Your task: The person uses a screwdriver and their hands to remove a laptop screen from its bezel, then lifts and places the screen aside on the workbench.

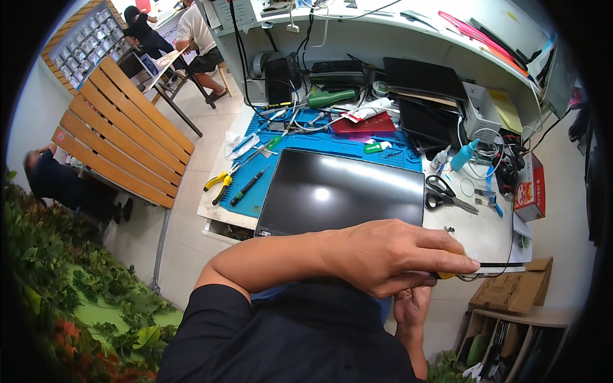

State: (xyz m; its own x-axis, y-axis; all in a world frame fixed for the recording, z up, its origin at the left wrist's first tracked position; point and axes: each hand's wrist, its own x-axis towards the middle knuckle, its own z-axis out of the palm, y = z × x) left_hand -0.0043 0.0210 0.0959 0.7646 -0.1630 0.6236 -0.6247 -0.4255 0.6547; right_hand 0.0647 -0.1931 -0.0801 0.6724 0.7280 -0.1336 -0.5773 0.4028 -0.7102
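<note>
My left arm crosses in front of me to the right. My left hand (402, 258) is closed, its fingers pinching a small yellow thing (445, 276) that mostly hides beneath them; a thin dark cord runs beside it. Below it, my right hand (412, 305) has its fingers curled, partly covered by the left hand; what they hold cannot be seen. A dark laptop screen panel (345, 191) lies flat on the bench just beyond my left forearm, its near edge partly covered. Both hands are off the bench's near right edge.
A blue work mat (252, 196) carries a screwdriver (249, 186), yellow-handled pliers (220, 184) and other tools. Black scissors (447, 195), a blue bottle (465, 155) and cables lie right. A cardboard box (514, 287) stands lower right; a slatted wooden panel (124, 131) and plants (76, 300) are left.
</note>
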